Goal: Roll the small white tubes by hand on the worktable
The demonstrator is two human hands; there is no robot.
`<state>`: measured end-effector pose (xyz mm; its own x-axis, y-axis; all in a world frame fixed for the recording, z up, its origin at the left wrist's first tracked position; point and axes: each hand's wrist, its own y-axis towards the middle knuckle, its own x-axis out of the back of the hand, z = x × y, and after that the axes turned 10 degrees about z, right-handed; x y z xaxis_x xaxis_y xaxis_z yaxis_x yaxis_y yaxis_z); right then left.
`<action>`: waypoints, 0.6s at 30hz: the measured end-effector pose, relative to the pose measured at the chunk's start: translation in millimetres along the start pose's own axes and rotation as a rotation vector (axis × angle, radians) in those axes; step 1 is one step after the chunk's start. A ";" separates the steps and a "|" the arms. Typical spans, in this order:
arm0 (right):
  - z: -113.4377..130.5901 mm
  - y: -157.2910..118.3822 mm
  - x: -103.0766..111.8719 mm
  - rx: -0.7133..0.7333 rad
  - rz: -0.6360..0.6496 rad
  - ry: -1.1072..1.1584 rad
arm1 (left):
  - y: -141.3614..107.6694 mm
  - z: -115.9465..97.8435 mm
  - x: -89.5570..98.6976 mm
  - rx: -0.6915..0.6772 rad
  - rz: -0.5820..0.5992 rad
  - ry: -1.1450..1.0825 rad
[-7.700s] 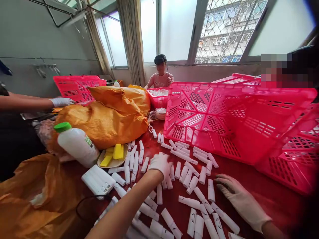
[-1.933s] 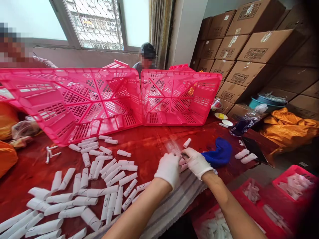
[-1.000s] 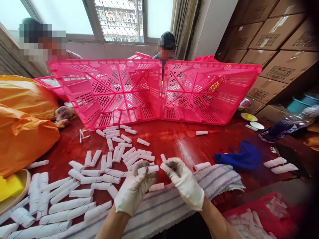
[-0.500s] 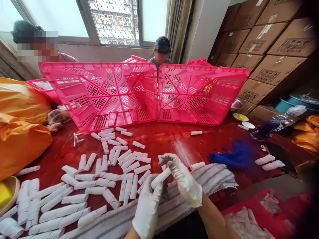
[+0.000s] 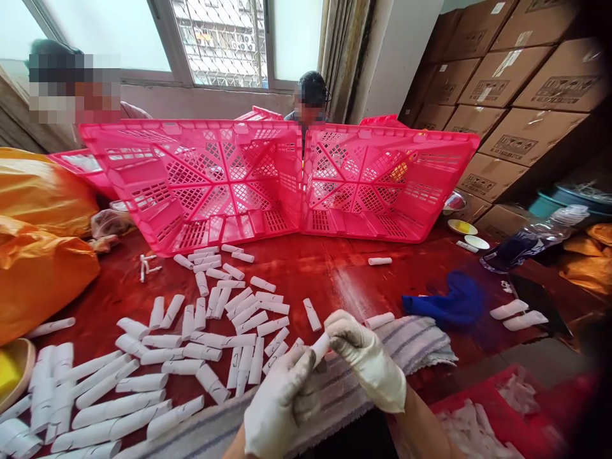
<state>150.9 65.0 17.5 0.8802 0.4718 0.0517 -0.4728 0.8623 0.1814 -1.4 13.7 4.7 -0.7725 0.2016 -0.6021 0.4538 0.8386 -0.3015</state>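
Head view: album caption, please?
Gloved left hand holds a white tube, gloved right hand at its end, over striped towel.

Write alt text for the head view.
A person's gloved left hand holds a white tube, the right hand at its end, over a striped towel on a red table. Many similar tubes lie to the left; two pink crates stand behind.

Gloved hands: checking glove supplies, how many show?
2: left hand at the near end, right hand at the far end of one white tube. Others may hide behind pink crates.
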 end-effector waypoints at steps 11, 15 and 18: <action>-30.7 -0.1 58.7 -0.236 -0.548 -0.047 | -0.6 -43.1 49.9 -0.232 -0.509 0.765; -39.4 7.2 55.6 -0.205 -0.478 -0.613 | 22.3 -59.1 72.7 -0.276 -0.436 1.274; -38.2 9.7 6.7 0.029 0.067 -1.023 | 60.6 -62.2 61.9 -0.271 -0.187 1.523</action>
<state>150.6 83.5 -17.9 0.4715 0.1238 0.8731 -0.5330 0.8288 0.1703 -49.3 108.5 -4.9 -0.5885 0.2519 0.7683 0.3425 0.9384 -0.0454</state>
